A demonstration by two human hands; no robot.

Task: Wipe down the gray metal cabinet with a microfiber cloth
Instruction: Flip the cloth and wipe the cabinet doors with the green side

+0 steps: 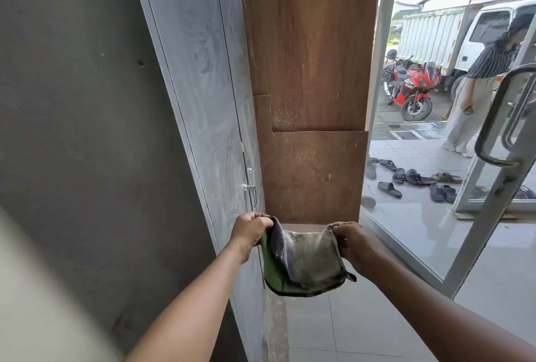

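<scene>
A tall gray metal cabinet (197, 77) stands at the left, its front streaked with dust and wipe marks, with a small metal handle (250, 192) low on its door. In front of me hangs a dirty microfiber cloth (301, 263), green on one side and gray with dust on the other. My left hand (251, 231) grips its upper left corner, close to the cabinet's front. My right hand (352, 242) pinches the upper right corner. The cloth is stretched between both hands, not touching the cabinet.
A dark concrete wall (81, 129) is left of the cabinet. Brown wooden panels (313, 86) lean behind it. A glass door (499, 135) with a long handle stands open at the right. Outside are sandals (412, 177), a red motorcycle, a truck and a person (475, 86).
</scene>
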